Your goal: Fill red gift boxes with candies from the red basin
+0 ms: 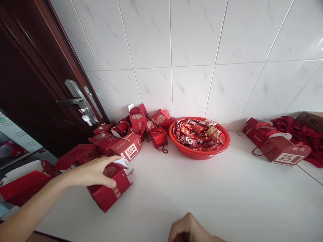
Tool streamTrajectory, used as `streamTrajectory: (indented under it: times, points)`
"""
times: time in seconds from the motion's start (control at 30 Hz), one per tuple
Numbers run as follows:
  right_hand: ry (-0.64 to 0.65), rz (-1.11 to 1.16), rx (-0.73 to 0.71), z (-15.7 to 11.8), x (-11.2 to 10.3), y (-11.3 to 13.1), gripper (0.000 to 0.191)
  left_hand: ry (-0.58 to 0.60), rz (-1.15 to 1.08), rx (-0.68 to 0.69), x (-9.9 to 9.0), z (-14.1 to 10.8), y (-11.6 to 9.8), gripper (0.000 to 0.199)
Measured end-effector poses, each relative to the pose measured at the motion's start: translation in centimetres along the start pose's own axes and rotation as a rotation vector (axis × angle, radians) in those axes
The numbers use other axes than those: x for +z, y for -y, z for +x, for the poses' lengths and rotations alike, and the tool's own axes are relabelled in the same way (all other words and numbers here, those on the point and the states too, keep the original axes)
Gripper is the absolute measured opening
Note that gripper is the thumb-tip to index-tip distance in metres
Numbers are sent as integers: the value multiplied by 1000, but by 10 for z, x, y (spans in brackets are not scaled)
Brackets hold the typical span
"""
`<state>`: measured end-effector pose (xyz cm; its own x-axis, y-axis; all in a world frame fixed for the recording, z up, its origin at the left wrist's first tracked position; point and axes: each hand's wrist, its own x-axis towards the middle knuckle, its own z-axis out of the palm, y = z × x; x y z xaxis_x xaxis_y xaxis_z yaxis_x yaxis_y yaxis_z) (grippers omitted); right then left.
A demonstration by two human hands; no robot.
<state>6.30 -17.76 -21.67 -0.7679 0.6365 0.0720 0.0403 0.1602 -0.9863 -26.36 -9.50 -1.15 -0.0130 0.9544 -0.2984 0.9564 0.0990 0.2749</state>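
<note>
My left hand (94, 172) is closed on a red gift box (108, 195) with gold lettering, its thumb on the near side and the fingers over the top. The box is tilted, just in front of the piled boxes, and its flap end points right. At the bottom edge of the view, my right hand (188, 228) is curled and slightly blurred. Its fingertips are out of sight, so anything inside it is hidden. A red plastic basket (195, 155) full of wrapped candies (199, 132) stands near the wall.
Several red gift boxes (157, 136) crowd the left back of the white table (214, 188). A red carton (27, 183) lies at far left. More boxes (282, 148) and dark red bags (313, 141) sit at right. The tiled wall (191, 90) and a door (32, 67) bound the table.
</note>
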Motion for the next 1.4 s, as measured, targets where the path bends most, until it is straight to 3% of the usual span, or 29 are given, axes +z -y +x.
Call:
streamTrajectory:
  times: [0.1, 0.23, 0.37, 0.47, 0.57, 0.73, 0.8, 0.9, 1.0, 1.07, 1.2, 1.4]
  points:
    - [-310, 227, 63, 2, -25, 21, 38, 199, -59, 341, -2, -12, -37, 99]
    - [-537, 328, -51, 5, -61, 37, 46, 239, -157, 740, 13, -1, -97, 107]
    - [-624, 382, -180, 2, -86, 41, 59, 200, -220, 980, 42, 31, -139, 96]
    - [-794, 295, -185, -4, -94, 46, 56, 193, -203, 1051, 65, 46, -155, 85]
    - [-913, 160, -190, -9, -97, 53, 58, 194, -208, 1086, 85, 49, -160, 89]
    - [-906, 56, -174, -12, -96, 55, 64, 243, -264, 1004, 98, 49, -164, 97]
    - [-872, 46, -207, -13, -97, 54, 58, 258, -286, 978, 97, 52, -166, 84]
    - [-850, -2, -232, -13, -97, 53, 51, 192, -358, 889, 96, 56, -170, 39]
    - [-849, -14, -254, -14, -97, 51, 48, 86, -406, 718, 97, 60, -170, 44]
    - [-847, 16, -259, -13, -97, 50, 44, 84, -433, 652, 96, 63, -167, 40]
    - [-817, 95, -202, -12, -96, 49, 36, 240, -518, 650, 88, 70, -154, 33]
    - [-912, -71, -140, -11, -99, 46, 24, 571, -673, 671, 78, 89, -133, 73]
